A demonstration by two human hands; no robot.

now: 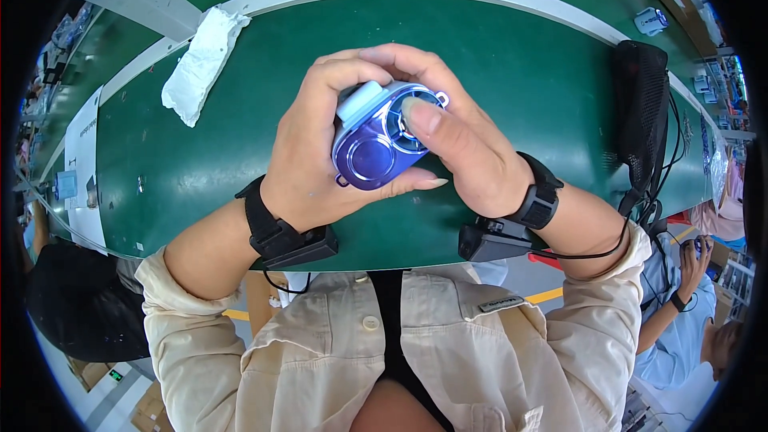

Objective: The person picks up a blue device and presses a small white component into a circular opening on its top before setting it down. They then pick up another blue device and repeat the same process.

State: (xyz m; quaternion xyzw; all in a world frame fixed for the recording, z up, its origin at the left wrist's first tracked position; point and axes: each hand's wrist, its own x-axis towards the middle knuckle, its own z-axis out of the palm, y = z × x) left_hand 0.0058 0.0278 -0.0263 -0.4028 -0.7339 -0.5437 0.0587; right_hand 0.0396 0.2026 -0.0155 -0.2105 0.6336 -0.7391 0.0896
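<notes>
**Purple device [366, 162] between left hand [308, 140] and right hand [480, 148]**

Above the green surface [544, 72], both hands' fingers [346, 74] clamp it, right thumb [438, 130] over its round grille [398, 130]. Its long axis slants up-rightward, grille end nearer the right hand.

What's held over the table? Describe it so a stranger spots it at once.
Find the green table, then the left grip and right grip over its middle. Between them is a small, shiny blue-purple gadget. Its glossy case and round spoked window set it apart from the crumpled white paper and black mesh bag.
</notes>
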